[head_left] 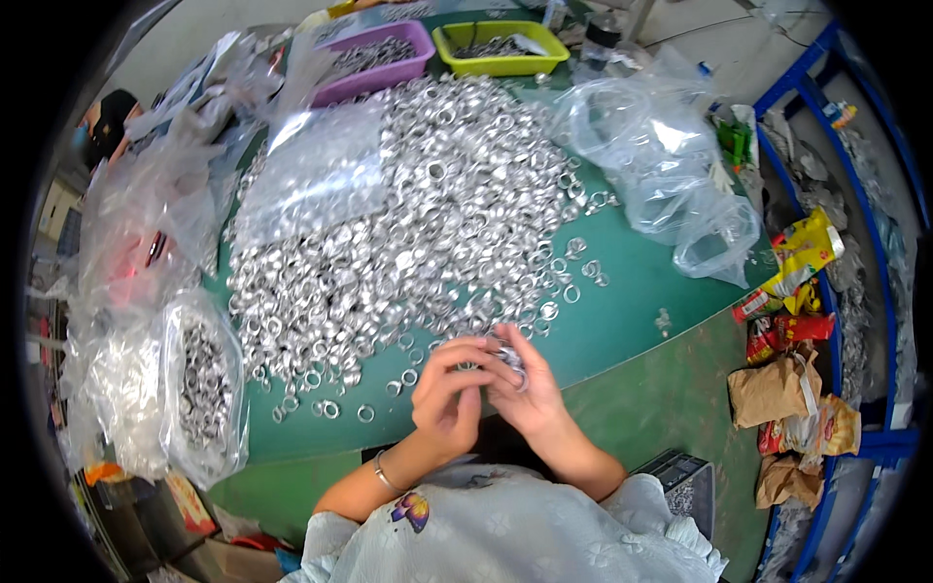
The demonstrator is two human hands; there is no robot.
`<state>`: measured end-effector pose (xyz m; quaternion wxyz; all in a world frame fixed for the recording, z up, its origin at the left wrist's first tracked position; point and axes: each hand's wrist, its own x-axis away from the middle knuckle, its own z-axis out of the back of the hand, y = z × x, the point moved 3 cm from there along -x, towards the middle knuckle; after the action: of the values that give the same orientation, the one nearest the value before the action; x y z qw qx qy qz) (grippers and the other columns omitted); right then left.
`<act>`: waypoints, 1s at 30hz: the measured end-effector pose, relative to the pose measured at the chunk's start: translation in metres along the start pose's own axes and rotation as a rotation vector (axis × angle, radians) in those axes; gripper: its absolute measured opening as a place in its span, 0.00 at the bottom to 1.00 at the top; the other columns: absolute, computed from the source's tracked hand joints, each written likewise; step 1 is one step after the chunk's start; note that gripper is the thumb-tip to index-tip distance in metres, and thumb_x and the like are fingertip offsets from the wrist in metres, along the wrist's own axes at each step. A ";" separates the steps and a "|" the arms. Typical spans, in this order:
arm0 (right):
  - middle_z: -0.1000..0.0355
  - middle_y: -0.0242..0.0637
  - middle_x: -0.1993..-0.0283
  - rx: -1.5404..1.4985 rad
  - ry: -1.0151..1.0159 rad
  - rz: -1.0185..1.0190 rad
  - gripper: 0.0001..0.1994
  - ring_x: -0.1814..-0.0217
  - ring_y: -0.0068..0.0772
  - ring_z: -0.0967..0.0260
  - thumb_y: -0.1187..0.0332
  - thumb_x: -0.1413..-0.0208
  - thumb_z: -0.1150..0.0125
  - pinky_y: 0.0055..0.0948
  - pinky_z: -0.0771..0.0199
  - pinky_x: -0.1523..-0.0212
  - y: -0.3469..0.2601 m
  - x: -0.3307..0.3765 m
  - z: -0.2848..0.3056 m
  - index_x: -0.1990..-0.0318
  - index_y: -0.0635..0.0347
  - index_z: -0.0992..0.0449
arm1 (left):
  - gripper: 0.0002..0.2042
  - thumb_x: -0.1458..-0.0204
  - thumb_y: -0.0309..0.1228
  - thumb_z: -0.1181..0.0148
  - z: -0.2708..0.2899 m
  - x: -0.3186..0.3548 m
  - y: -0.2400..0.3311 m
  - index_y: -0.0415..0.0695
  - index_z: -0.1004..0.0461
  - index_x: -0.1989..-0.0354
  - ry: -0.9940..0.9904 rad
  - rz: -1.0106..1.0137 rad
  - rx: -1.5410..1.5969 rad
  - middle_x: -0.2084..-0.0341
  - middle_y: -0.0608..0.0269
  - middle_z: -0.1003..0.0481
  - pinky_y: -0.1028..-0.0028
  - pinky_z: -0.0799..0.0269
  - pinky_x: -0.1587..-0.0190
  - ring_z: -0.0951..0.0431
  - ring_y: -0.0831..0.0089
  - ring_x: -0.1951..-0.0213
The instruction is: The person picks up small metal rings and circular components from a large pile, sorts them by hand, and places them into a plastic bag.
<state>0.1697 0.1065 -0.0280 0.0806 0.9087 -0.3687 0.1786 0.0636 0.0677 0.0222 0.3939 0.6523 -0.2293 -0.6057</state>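
Several silvery metal rings sit in my right hand, its fingers curled round them near the table's front edge. My left hand is bent over toward the right one, and its fingertips press on the same rings; its palm is partly hidden. A bracelet circles my left wrist. Just beyond both hands spreads a large heap of similar metal rings on the green table. A few loose rings lie scattered along the heap's near and right edges.
Clear plastic sheeting covers part of the heap. A purple tray and a yellow-green tray stand behind. A bag of metal parts is left, crumpled plastic bags right. A blue shelf rack and a grey crate stand beside the table.
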 end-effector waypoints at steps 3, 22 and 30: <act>0.36 0.32 0.70 0.111 0.072 0.088 0.10 0.88 0.16 0.50 0.60 0.39 0.51 0.16 0.52 0.91 -0.045 0.019 0.009 0.64 0.55 0.29 | 0.10 0.54 0.15 0.49 0.005 -0.016 -0.011 0.35 0.28 0.62 -0.142 0.206 -0.118 0.63 0.52 0.29 0.68 0.31 0.55 0.27 0.60 0.57; 0.37 0.35 0.64 0.347 0.123 0.079 0.08 0.79 0.20 0.46 0.70 0.40 0.52 0.15 0.45 0.87 -0.130 0.041 0.005 0.56 0.59 0.32 | 0.23 0.58 0.25 0.37 0.024 -0.115 -0.054 0.38 0.35 0.50 -0.399 0.000 -0.993 0.47 0.51 0.37 0.56 0.42 0.43 0.39 0.50 0.43; 0.36 0.35 0.66 0.477 0.101 0.165 0.05 0.83 0.17 0.48 0.71 0.40 0.53 0.15 0.50 0.91 -0.138 0.051 0.019 0.59 0.59 0.32 | 0.23 0.55 0.30 0.40 0.125 -0.134 -0.095 0.41 0.34 0.48 -0.454 0.114 -1.267 0.45 0.52 0.38 0.48 0.48 0.41 0.41 0.54 0.41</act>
<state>0.3050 0.1669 -0.0278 -0.1327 0.8588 -0.3844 0.3115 -0.0959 0.1983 0.0342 0.6738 0.1388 0.0589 -0.7234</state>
